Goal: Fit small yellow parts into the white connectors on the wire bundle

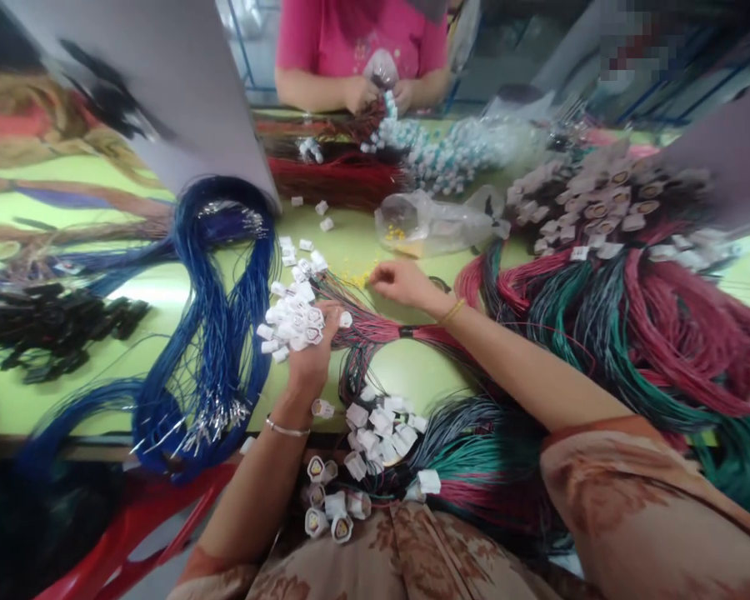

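My left hand (312, 354) is closed around a bundle of thin wires whose ends carry white plastic connectors (297, 317). The connectors fan out over the fingers, and the wires (381, 327) run off to the right through a black tie. Just right of it, my right hand (406, 285) has its fingers curled together above small yellow pieces (356, 277) scattered on the green tabletop (406, 371). Whatever sits between those fingertips is too small to make out. A clear plastic bag (437, 223) with more yellow pieces lies behind the right hand.
Blue wires (206, 333) with metal ends lie left, beside black connectors (56, 329). More wires with white connectors (381, 433) rest at the table's front edge. A large red-green bundle (662, 317) fills the right. Across the table, a person in pink (362, 42) handles wires.
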Motion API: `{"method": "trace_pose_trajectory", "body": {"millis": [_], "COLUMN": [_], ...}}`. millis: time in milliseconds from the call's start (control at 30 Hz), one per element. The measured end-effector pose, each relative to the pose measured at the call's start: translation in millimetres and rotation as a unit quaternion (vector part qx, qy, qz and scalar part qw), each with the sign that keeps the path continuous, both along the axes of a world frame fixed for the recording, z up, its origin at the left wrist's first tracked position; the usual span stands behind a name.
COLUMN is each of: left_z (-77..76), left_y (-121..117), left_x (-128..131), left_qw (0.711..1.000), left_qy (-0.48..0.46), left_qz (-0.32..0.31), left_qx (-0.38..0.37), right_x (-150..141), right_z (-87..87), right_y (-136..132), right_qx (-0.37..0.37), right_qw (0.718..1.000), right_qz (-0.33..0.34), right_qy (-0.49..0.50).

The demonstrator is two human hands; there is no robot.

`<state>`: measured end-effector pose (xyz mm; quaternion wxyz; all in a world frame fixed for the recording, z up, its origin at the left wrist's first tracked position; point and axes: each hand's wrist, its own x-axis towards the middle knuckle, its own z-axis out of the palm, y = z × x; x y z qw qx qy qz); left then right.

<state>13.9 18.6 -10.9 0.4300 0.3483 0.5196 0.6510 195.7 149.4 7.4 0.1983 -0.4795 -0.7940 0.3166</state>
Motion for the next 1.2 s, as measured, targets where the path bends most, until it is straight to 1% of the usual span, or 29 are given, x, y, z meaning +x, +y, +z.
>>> {"method": "trace_pose_trajectory", "body": {"millis": [67, 100, 133, 167, 267, 333, 433, 533, 700, 867, 1000, 1100, 1133, 1167, 1200], "left_z": [3.5, 4.1, 4.0, 3.2, -0.2, -0.9, 1.0, 2.3, -1.6, -0.7, 2.5, 3.5, 3.7, 3.9, 4.1], "left_y": [-1.7, -2.3, -2.7, -3.0, -3.1, -3.0, -3.0, -2.9, -1.7, -2.9, -3.8, -3.5, -3.3, -3.2, -3.0], "left_x": [-2.0, -2.6, -2.8, -2.6, -0.1, 1.7, 2.9, 2.3, -0.1, -1.5, -0.3, 0.4, 0.5, 0.5, 0.4], "left_qw": [0.996, 0.993, 0.993, 0.995, 1.0, 0.998, 0.998, 0.996, 0.994, 0.997, 0.996, 0.994, 0.994, 0.994, 0.994], "left_qy": [0.088, 0.109, 0.109, 0.092, -0.003, -0.045, -0.05, -0.061, -0.096, -0.053, -0.067, -0.091, -0.094, -0.094, -0.091], "left_qz": [-0.002, -0.006, -0.013, -0.016, -0.022, -0.032, -0.044, -0.059, -0.034, -0.034, -0.035, -0.026, -0.024, -0.023, -0.023], "left_qx": [0.032, 0.041, 0.042, 0.038, 0.01, 0.009, 0.008, -0.012, -0.035, -0.043, -0.047, -0.046, -0.047, -0.047, -0.047], "right_x": [-9.7, -13.2, -15.8, -17.4, -18.9, -18.9, -19.0, -19.1, -15.9, -14.2, -18.4, -19.0, -18.1, -16.8, -15.2], "right_z": [-8.1, -10.8, -12.7, -14.1, -17.3, -19.9, -23.8, -25.5, -24.1, -24.1, -26.1, -25.0, -23.9, -22.5, -21.1], "right_y": [-6.4, -9.1, -10.9, -11.5, -8.8, -6.1, -5.0, -6.4, -5.8, -2.2, -1.1, -0.2, 0.4, 1.1, 1.9], "right_qx": [0.033, 0.043, 0.049, 0.054, 0.064, 0.071, 0.091, 0.104, 0.112, 0.096, 0.093, 0.084, 0.068, 0.035, -0.017], "right_qw": [0.999, 0.998, 0.998, 0.997, 0.996, 0.995, 0.993, 0.992, 0.992, 0.992, 0.992, 0.995, 0.997, 0.999, 0.997], "right_qz": [0.021, 0.026, 0.029, 0.03, 0.033, 0.044, 0.053, 0.041, 0.033, 0.038, 0.028, 0.021, 0.013, 0.001, -0.014], "right_qy": [-0.02, -0.027, -0.036, -0.044, -0.057, -0.058, -0.061, -0.066, -0.055, -0.073, -0.084, -0.048, -0.023, 0.015, 0.067]}}
